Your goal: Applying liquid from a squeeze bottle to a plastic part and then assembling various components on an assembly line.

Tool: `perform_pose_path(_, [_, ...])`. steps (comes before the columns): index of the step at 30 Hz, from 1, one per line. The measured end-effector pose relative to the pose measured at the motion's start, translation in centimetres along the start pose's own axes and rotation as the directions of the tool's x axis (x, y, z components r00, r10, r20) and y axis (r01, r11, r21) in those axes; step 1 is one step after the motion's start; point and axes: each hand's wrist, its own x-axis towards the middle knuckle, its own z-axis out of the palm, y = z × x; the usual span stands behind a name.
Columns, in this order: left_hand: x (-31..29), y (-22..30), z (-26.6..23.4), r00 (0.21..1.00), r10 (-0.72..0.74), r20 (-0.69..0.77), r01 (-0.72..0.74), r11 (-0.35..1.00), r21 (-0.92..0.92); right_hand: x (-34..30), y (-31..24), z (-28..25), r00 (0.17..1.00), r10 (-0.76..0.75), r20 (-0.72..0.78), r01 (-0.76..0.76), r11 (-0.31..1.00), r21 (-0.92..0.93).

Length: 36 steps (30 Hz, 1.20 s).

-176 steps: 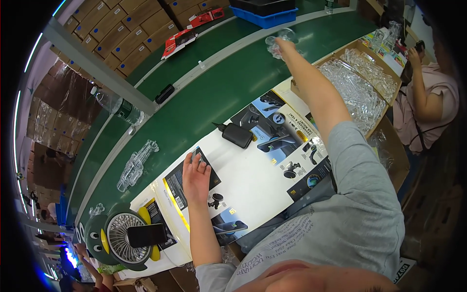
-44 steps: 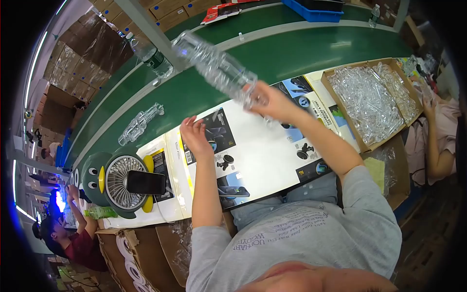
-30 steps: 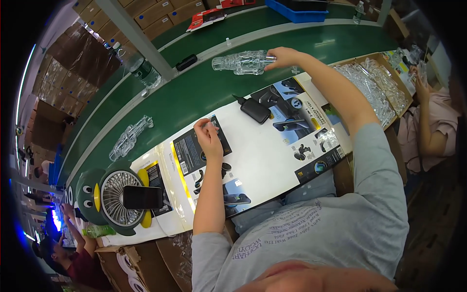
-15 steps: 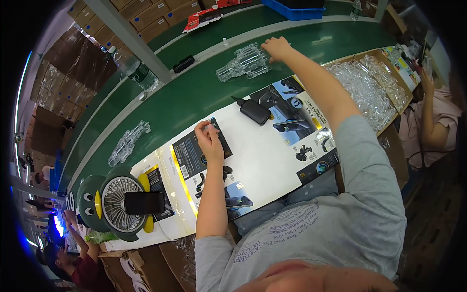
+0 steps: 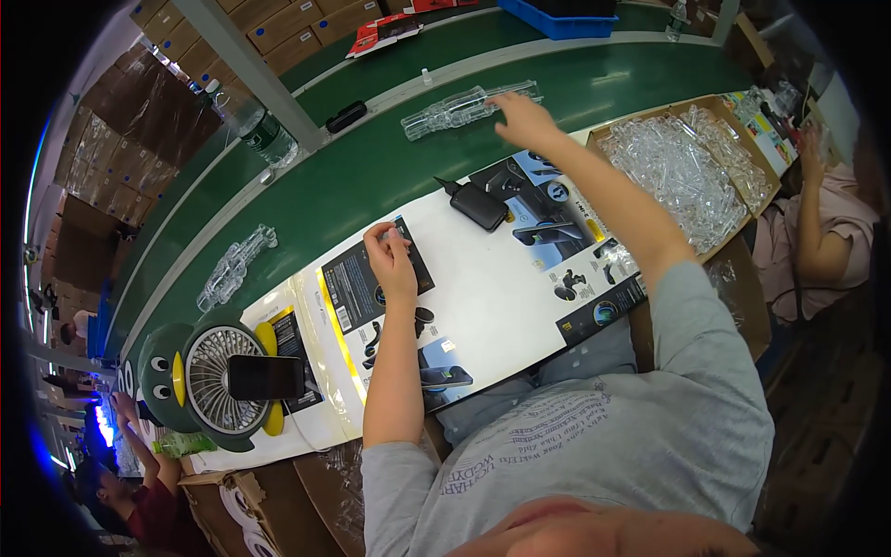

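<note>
On the green surface ahead lies a cluster of clear plastic pieces [image 5: 450, 113]. My right hand [image 5: 522, 121] reaches over its right part, the fingers stretched out and apart, fingertips touching the pieces. My left hand [image 5: 393, 264] rests above the printed cardboard sheet [image 5: 483, 297], fingers curled and pinched together. Whatever may be between those fingertips is too small to make out. Further left on the green surface is a second small group of clear plastic pieces [image 5: 237, 267].
An open box of loose clear pieces [image 5: 664, 167] stands at the right. A black device [image 5: 479, 206] lies on the cardboard. At left are a penguin-shaped fan [image 5: 218, 381], a phone [image 5: 265, 378] and a water bottle [image 5: 264, 135]. A co-worker [image 5: 826, 223] sits far right.
The clear cluster has gone from a broad, spread shape to a longer, narrower one. My right hand has shifted left and nearer, over the pieces. My left hand stays curled, almost still.
</note>
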Motion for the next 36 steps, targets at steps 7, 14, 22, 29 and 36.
perform_pose_path(7, [-0.4, 0.7, 0.1, 1.0, -0.007, -0.007, 0.007, 1.0, -0.028, -9.0, -6.4, 1.6, 0.991, 0.057, -0.123, 0.016, 0.851, 0.525])
perform_pose_path(14, [-0.4, 0.4, -0.3, 1.0, -0.021, -0.014, 0.021, 0.999, -0.04, -9.9, -6.2, 2.0, 0.969, -0.004, -0.246, 0.144, 0.819, 0.555])
perform_pose_path(22, [-0.8, 2.0, 0.0, 1.0, 0.0, -0.005, 0.0, 0.999, 0.046, -9.8, -6.7, 1.1, 0.966, -0.215, -0.145, 0.258, 0.848, 0.463])
perform_pose_path(29, [-3.6, 11.6, -1.4, 0.916, 0.399, 0.027, -0.4, 0.916, 0.022, -10.7, -8.8, 1.4, 0.968, -0.25, 0.006, 0.235, 0.919, 0.318])
perform_pose_path(36, [-10.6, 18.3, -10.1, 0.479, 0.869, 0.123, -0.822, 0.395, 0.411, -10.7, -8.6, 0.9, 0.985, -0.167, 0.031, 0.154, 0.954, 0.257])
